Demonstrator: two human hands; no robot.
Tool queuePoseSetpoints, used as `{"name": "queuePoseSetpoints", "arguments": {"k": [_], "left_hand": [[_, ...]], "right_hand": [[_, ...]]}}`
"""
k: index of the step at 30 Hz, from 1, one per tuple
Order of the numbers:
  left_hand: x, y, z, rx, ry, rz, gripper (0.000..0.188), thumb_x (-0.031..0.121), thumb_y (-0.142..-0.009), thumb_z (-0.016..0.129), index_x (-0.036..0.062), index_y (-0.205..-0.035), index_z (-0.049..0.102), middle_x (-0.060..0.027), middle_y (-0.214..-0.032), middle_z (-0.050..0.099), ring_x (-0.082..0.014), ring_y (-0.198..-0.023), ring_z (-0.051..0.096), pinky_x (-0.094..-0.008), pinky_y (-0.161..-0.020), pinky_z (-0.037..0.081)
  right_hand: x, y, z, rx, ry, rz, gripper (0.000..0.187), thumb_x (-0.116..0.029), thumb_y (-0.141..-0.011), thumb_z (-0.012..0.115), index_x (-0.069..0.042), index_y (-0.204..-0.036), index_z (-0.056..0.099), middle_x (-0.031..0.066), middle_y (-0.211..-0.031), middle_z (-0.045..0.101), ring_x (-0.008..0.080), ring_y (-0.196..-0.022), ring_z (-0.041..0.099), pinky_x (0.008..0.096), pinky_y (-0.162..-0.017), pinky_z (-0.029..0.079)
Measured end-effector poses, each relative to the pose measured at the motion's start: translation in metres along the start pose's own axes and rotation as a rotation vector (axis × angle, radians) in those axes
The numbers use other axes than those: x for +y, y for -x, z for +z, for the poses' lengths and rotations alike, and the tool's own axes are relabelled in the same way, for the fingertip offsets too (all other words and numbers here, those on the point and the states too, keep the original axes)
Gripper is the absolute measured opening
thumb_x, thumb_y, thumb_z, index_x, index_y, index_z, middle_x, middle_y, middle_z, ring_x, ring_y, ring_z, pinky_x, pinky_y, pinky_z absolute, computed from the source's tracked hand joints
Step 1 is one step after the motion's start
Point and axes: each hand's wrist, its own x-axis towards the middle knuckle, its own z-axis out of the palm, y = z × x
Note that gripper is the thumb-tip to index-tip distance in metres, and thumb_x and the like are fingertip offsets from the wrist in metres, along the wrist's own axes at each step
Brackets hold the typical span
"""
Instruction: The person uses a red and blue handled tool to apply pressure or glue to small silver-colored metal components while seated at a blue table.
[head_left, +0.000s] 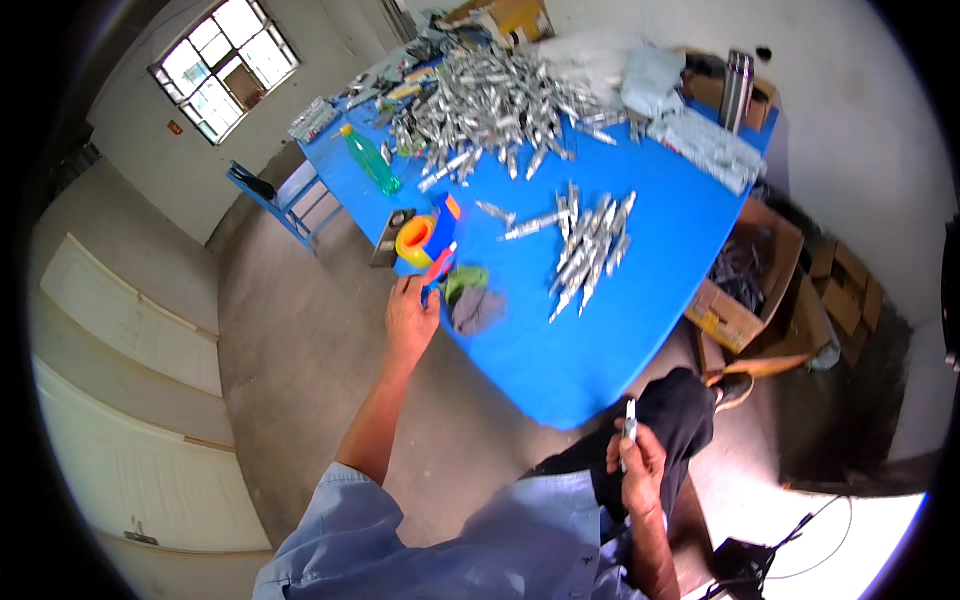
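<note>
At the table's left edge, my left hand (411, 315) is closed around a small red-and-blue tool (439, 264), whose exact kind I cannot make out. Just beside it lie a green and grey cloth (478, 309) and a roll of yellow-orange tape (414, 240). Low over my lap, my right hand (641, 468) grips a slim silver metal part (629, 424), held upright with its narrow tip showing above the fingers. Similar silver parts lie in a small pile (590, 245) on the blue table (530, 370).
A large heap of silver parts (490, 100) covers the table's far half. A green bottle (371, 160) lies at the left, and a steel flask (736, 92) stands at the far right. Cardboard boxes (760, 270) sit right of the table; a blue chair (290, 205) stands left.
</note>
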Motion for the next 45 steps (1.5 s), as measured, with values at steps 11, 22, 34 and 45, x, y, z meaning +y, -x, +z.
{"name": "queuePoseSetpoints", "arguments": {"k": [11, 22, 34, 45], "left_hand": [[-0.037, -0.008, 0.04, -0.047, -0.011, -0.069, 0.039, 0.009, -0.084, 0.077, 0.0032, -0.12, 0.064, -0.0191, -0.107, 0.07, -0.0426, -0.099, 0.065, -0.0533, -0.084, 0.052], [-0.042, -0.004, 0.038, -0.042, 0.007, -0.077, 0.038, 0.013, -0.09, 0.073, 0.0058, -0.127, 0.064, -0.0181, -0.109, 0.07, -0.0412, -0.099, 0.066, -0.0505, -0.083, 0.053], [0.058, -0.006, -0.078, -0.285, 1.013, -0.753, 0.038, 0.028, -0.104, 0.064, 0.0016, -0.133, 0.064, -0.0058, -0.093, 0.07, -0.0092, -0.073, 0.064, -0.0245, -0.057, 0.049], [0.196, 0.055, -0.067, -1.079, 0.854, -0.454, 0.029, 0.02, -0.105, 0.063, 0.001, -0.127, 0.067, -0.0065, -0.1, 0.072, -0.0097, -0.079, 0.067, -0.025, -0.061, 0.05]], "right_hand": [[0.009, -0.015, -0.015, 0.094, -0.05, 0.069, 0.025, -0.02, -0.106, 0.06, 0.0, -0.12, 0.067, 0.0076, -0.078, 0.064, 0.0166, -0.064, 0.058, 0.0294, -0.054, 0.047], [0.009, -0.029, 0.0, 0.157, -0.102, 0.161, 0.025, -0.021, -0.104, 0.058, -0.001, -0.114, 0.069, 0.0083, -0.08, 0.067, 0.0187, -0.062, 0.06, 0.0315, -0.055, 0.048], [0.009, -0.029, 0.003, -0.023, -0.033, 0.126, 0.037, -0.032, -0.11, 0.052, 0.0, -0.126, 0.063, 0.0096, -0.085, 0.062, 0.0179, -0.068, 0.056, 0.0307, -0.059, 0.047], [0.016, -0.02, -0.013, 0.019, -0.217, 0.136, 0.025, -0.018, -0.107, 0.06, -0.002, -0.123, 0.068, 0.0038, -0.1, 0.069, 0.0131, -0.086, 0.065, 0.0288, -0.074, 0.055]]}}
